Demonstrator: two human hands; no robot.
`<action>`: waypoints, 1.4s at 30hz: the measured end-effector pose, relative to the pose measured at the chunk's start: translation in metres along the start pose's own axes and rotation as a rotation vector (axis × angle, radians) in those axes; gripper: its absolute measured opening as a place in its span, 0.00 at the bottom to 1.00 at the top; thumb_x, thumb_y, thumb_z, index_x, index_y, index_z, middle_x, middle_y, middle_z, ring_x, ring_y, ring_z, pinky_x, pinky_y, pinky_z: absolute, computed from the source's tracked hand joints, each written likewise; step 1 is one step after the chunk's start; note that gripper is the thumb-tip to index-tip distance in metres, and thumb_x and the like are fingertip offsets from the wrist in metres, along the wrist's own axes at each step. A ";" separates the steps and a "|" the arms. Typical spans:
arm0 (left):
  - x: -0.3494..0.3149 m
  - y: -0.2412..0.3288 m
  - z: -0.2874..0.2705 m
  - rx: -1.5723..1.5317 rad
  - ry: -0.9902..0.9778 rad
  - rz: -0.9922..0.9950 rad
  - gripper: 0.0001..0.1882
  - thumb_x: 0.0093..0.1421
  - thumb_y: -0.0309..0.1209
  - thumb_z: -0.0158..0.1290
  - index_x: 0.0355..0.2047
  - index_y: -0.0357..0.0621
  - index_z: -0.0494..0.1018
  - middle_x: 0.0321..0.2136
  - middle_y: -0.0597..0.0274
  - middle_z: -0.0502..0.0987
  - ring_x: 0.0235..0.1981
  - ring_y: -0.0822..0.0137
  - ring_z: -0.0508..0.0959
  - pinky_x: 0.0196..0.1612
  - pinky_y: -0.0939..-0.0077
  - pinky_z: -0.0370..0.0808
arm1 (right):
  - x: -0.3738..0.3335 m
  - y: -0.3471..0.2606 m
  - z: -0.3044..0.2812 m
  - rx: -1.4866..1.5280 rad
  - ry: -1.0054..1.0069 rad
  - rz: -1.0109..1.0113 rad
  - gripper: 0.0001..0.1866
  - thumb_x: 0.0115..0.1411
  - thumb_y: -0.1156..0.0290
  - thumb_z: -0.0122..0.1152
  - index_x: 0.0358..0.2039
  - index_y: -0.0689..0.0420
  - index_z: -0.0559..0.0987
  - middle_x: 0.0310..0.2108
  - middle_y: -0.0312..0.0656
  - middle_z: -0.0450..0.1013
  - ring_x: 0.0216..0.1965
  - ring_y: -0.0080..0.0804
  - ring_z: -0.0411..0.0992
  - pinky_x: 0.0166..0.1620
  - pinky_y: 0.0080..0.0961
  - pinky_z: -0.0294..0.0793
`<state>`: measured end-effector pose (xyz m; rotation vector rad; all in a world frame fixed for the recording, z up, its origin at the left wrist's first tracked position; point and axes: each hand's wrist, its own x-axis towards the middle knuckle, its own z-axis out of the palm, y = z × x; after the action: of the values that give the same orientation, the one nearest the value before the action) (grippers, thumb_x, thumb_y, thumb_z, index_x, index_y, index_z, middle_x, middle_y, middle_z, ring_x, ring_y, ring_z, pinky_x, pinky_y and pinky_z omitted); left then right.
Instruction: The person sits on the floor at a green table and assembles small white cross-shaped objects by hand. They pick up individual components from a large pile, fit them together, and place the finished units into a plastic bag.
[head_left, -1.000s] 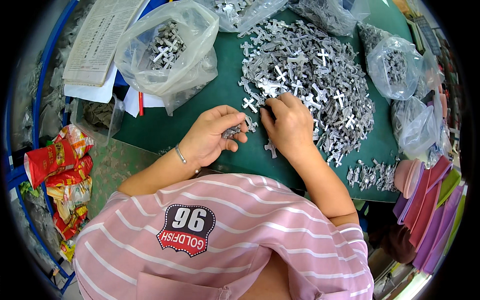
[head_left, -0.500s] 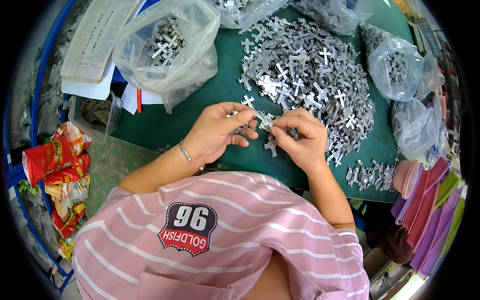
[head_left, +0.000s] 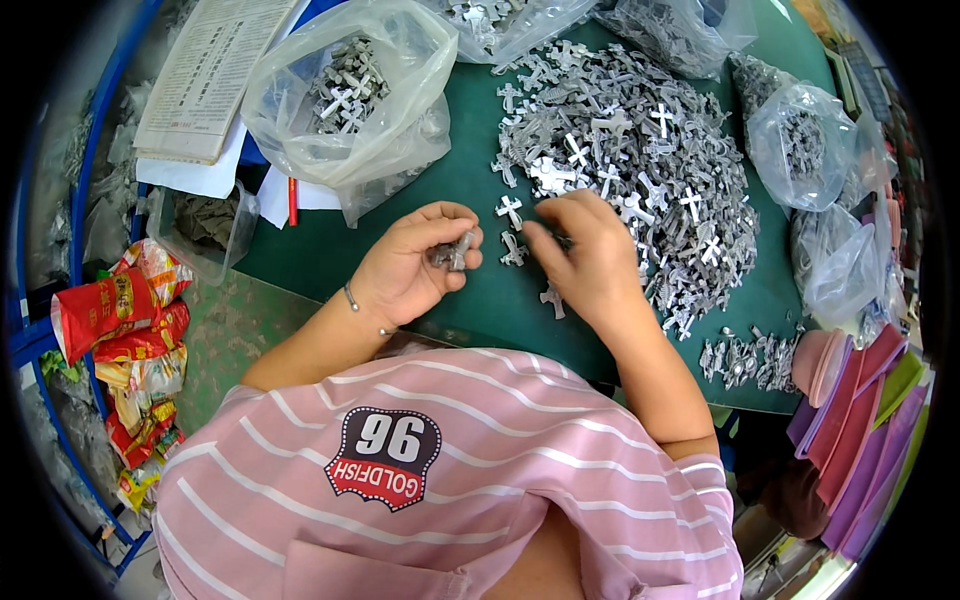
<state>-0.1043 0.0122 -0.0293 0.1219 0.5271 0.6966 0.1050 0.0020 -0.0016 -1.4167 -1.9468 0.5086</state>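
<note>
In my left hand [head_left: 420,258] several small grey metal cross pendants [head_left: 452,252] lie between the curled fingers and thumb. My right hand [head_left: 595,258] bends over the near left edge of a big heap of silver-grey cross pendants [head_left: 640,130]. Its fingertips point down and are partly hidden; a dark patch shows between thumb and fingers, but I cannot make out what it is. Just left of that hand lies a bright loose cross [head_left: 510,211], with a duller cross [head_left: 513,249] below it. Another cross [head_left: 552,298] rests nearer to me.
A clear plastic bag [head_left: 400,165] holding crosses stands open at the left. Further bags of metal parts [head_left: 800,140] line the right. Small silver pieces [head_left: 750,358] lie by pink cups [head_left: 815,355] at the front right. Papers [head_left: 205,90] and a red pen [head_left: 292,200] lie at the left.
My hands were together, fingers at a tangle of shiny metal pieces; now they are apart. That tangle no longer shows between them. The right hand has shifted slightly up, the left slightly left.
</note>
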 end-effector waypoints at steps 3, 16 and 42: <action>-0.001 0.003 0.009 0.149 0.120 0.076 0.06 0.59 0.26 0.46 0.35 0.38 0.68 0.29 0.57 0.74 0.30 0.66 0.78 0.25 0.79 0.77 | 0.000 0.004 0.013 -0.201 -0.042 -0.057 0.08 0.43 0.70 0.63 0.21 0.59 0.74 0.22 0.42 0.67 0.28 0.40 0.67 0.32 0.33 0.68; 0.007 -0.008 0.032 0.395 0.277 0.151 0.09 0.58 0.26 0.49 0.39 0.36 0.68 0.30 0.58 0.74 0.29 0.67 0.78 0.24 0.82 0.77 | 0.000 0.003 0.014 -0.143 -0.082 -0.167 0.12 0.42 0.78 0.58 0.32 0.59 0.74 0.29 0.42 0.68 0.32 0.39 0.68 0.32 0.32 0.68; 0.004 -0.018 0.038 0.452 0.191 -0.040 0.14 0.61 0.34 0.47 0.39 0.34 0.68 0.31 0.55 0.75 0.29 0.64 0.79 0.24 0.79 0.78 | -0.022 0.013 -0.011 1.481 -0.255 0.669 0.13 0.55 0.83 0.53 0.42 0.66 0.73 0.38 0.44 0.73 0.34 0.28 0.73 0.38 0.19 0.76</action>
<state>-0.0719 0.0035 -0.0037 0.4699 0.8639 0.5436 0.1259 -0.0148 -0.0084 -0.8667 -0.6330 1.9496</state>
